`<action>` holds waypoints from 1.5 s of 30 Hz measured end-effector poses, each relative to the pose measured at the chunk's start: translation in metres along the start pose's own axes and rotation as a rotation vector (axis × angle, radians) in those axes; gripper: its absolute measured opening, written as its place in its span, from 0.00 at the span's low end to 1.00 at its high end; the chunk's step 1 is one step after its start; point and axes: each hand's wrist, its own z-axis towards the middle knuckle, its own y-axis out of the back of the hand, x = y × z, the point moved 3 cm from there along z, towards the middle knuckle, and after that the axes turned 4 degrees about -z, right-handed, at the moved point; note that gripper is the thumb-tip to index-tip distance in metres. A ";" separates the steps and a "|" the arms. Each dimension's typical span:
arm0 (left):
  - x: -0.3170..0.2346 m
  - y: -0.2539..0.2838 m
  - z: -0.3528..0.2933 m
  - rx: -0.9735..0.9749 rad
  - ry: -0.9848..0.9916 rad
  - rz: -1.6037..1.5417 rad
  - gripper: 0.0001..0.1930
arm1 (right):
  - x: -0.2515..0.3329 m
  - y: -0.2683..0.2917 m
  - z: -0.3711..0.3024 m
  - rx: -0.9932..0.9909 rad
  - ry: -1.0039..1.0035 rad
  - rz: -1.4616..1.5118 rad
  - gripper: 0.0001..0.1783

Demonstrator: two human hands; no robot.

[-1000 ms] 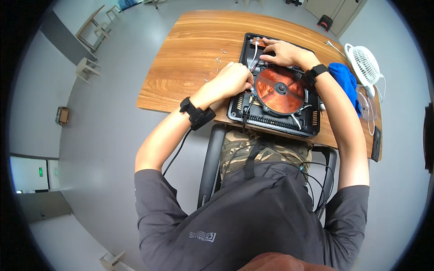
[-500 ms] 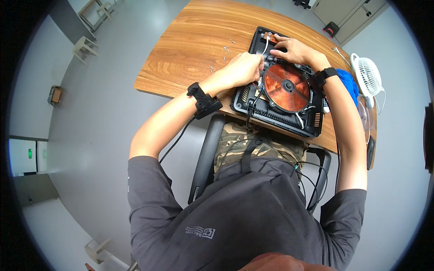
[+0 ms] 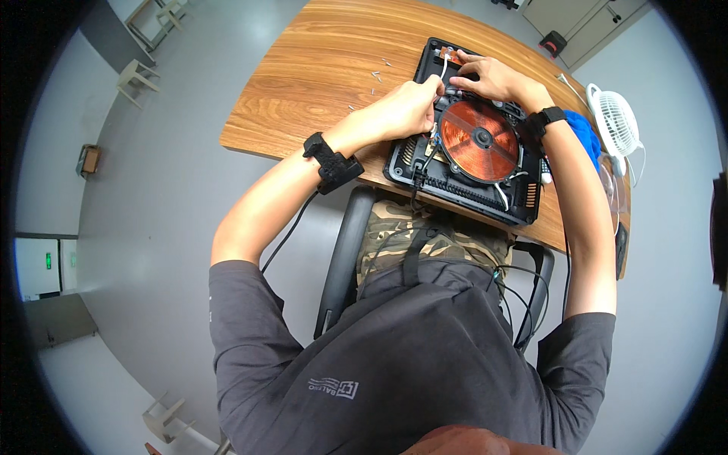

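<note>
On wooden table, left hand pinches white wire; right hand presses cooker.

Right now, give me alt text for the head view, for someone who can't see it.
Seen from above, a seated person works with both hands on an opened induction cooker on a wooden table. The left hand is beside its copper coil, the right hand at the far edge; a white fan stands nearby.

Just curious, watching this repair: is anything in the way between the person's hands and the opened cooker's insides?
Nothing visible. The left hand and right hand both rest directly on the open induction cooker, beside its copper coil; its cover is off.
</note>
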 end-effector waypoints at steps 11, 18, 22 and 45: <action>-0.001 -0.003 0.004 0.015 -0.009 0.025 0.26 | -0.004 -0.004 0.001 -0.009 -0.009 -0.003 0.34; 0.003 -0.006 0.010 0.048 0.015 0.060 0.27 | -0.006 -0.006 0.003 0.003 -0.011 0.003 0.34; 0.005 -0.007 0.014 0.065 0.018 0.066 0.28 | -0.006 -0.006 0.002 -0.012 -0.007 0.005 0.34; -0.001 -0.020 0.014 -0.032 -0.072 0.295 0.31 | -0.005 -0.006 0.002 -0.013 0.024 -0.020 0.34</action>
